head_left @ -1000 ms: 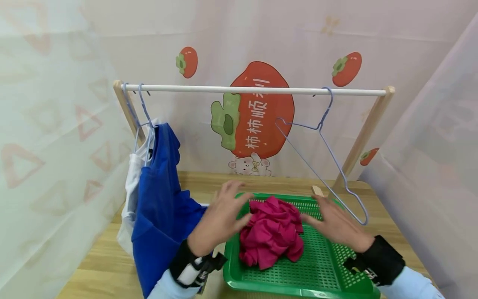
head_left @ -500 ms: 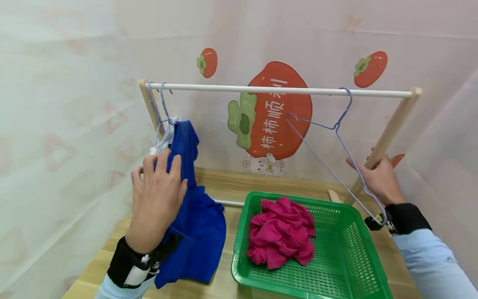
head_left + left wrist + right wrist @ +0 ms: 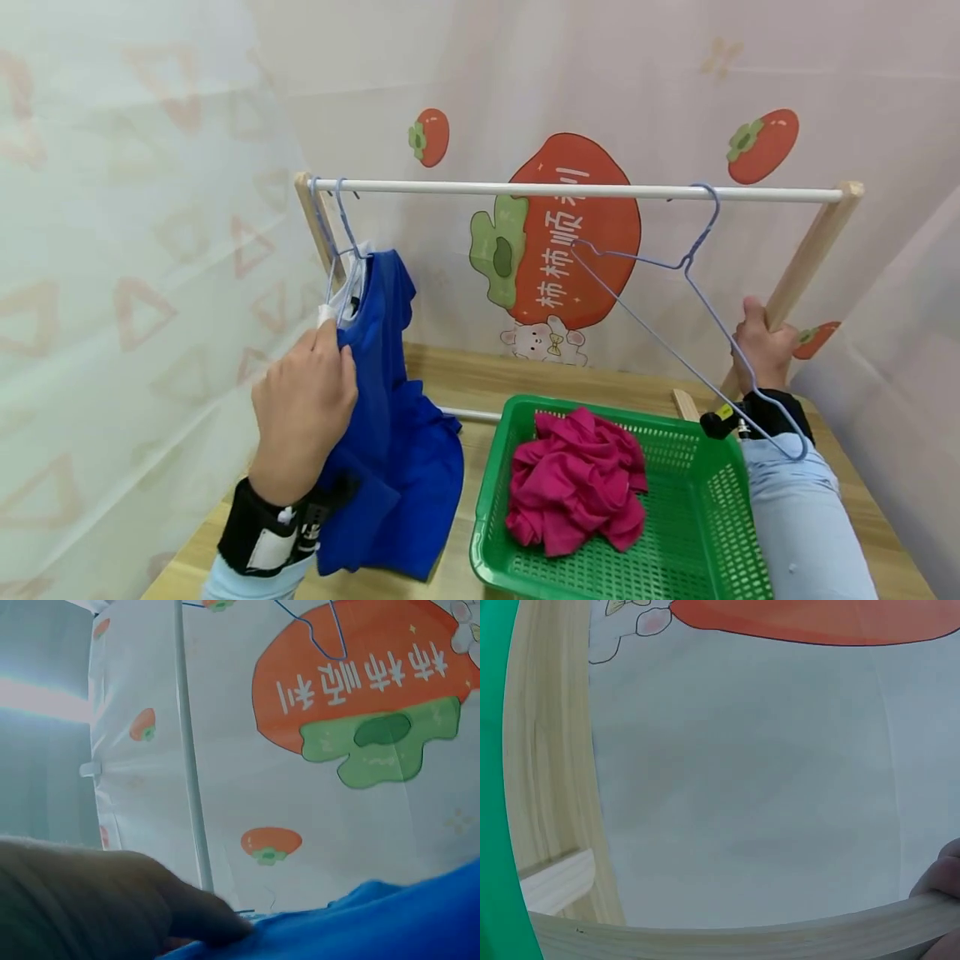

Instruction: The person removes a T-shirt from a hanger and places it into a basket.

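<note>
Two blue hangers at the left end of the rack carry a white garment [image 3: 347, 293] and, in front of it, a blue shirt [image 3: 381, 325]. My left hand [image 3: 303, 408] pinches the blue shirt near its upper edge, close below the hanger. In the left wrist view, a finger [image 3: 202, 915] lies against the blue cloth [image 3: 390, 930]. On the far right, my right hand [image 3: 763, 350] grips the wooden post [image 3: 812, 250] of the clothes rack. The right wrist view shows that post [image 3: 742, 941] along the bottom, with the fingers [image 3: 941, 874] around it at the edge.
A bare blue hanger [image 3: 697, 279] hangs from the white rail [image 3: 487, 188], in front of my right forearm. Below stands a green basket [image 3: 487, 500] with a crumpled magenta cloth [image 3: 577, 483] inside. Printed curtains surround the wooden table [image 3: 442, 367].
Both hands have left the space over the basket. The left went to the hanging blue shirt and now pinches it; the right went to the right post and now grips it. The view shifted.
</note>
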Demonstrator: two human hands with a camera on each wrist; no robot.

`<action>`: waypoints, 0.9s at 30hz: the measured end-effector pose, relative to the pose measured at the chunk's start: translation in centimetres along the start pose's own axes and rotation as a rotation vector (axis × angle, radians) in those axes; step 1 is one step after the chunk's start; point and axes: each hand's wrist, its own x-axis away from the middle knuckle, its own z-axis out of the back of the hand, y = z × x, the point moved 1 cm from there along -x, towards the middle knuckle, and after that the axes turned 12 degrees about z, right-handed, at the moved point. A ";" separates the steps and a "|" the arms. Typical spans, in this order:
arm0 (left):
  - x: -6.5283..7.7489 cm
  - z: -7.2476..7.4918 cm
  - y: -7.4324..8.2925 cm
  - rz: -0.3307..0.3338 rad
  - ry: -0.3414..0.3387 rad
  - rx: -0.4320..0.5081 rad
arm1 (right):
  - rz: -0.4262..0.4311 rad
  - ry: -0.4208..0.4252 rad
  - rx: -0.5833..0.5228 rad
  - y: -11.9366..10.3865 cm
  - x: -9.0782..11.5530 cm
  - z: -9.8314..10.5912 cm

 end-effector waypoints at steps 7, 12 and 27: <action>0.0 -0.6 0.9 0.022 0.085 0.184 | 0.010 0.000 0.115 0.3 0.5 -0.1; 0.0 -0.2 1.4 -0.040 0.137 0.274 | 0.013 -0.005 0.100 0.2 0.8 -0.6; 2.6 0.4 3.2 -0.251 0.229 0.342 | 0.159 0.015 0.076 -0.9 0.5 -1.4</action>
